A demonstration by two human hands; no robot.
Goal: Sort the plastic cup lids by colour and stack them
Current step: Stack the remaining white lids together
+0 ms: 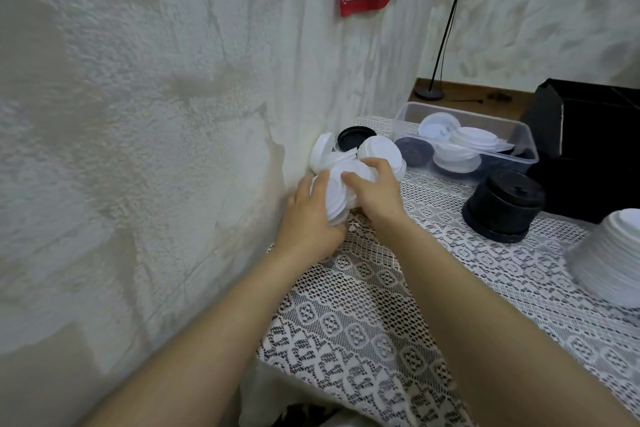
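1 white lid bunch (341, 191) gripped between left hand (311, 218) and right hand (375, 194); 1 black stack (504, 206), 1 white stack (616, 253)

We are seeing smooth matt plastic lids (336, 199) on a lace cloth (363, 322) at the surface's far left corner, beside a rough plaster wall (138, 114). A clear glossy plastic tub (408, 121) is holding more; the black stack (505, 210) is looking matt.

Only one view is provided, taken from head height and directed forward and down, turned somewhat leftward. The lace-covered counter (381, 305) is seen from close by, slanting rightward, while the left half is filled by the plastered wall (138, 114).
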